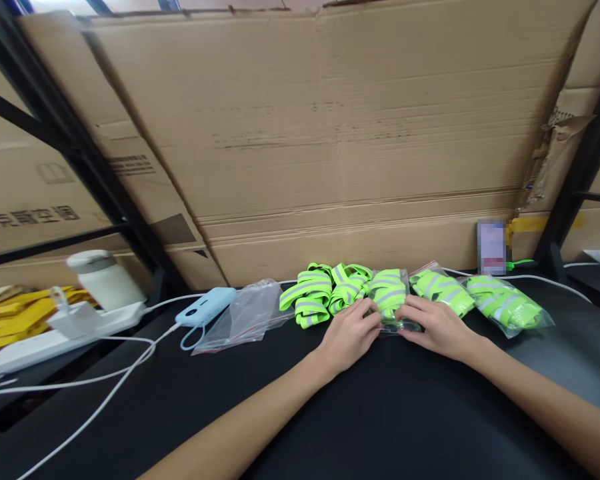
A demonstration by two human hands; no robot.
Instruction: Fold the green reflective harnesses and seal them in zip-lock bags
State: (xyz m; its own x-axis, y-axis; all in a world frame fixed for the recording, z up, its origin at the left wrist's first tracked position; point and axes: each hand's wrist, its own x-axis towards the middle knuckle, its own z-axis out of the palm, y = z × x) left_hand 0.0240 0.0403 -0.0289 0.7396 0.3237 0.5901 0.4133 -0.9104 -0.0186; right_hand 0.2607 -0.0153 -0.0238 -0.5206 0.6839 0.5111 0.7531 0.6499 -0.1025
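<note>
Both my hands rest on a clear plastic bag [391,297] holding a folded neon-green reflective strap, lying on the black table [330,413]. My left hand [349,332] pinches the bag's near left edge, and my right hand [434,327] pinches its near right edge. Loose green reflective straps [313,293] lie in a small heap just left of the bag. Two filled bags [443,288] [507,303] lie to the right of my right hand.
Empty clear bags [247,313] lie to the left, next to a light-blue power bank [206,307] with white cables. A white power strip [55,333] with a white device stands far left. Large cardboard sheets [330,133] wall off the back.
</note>
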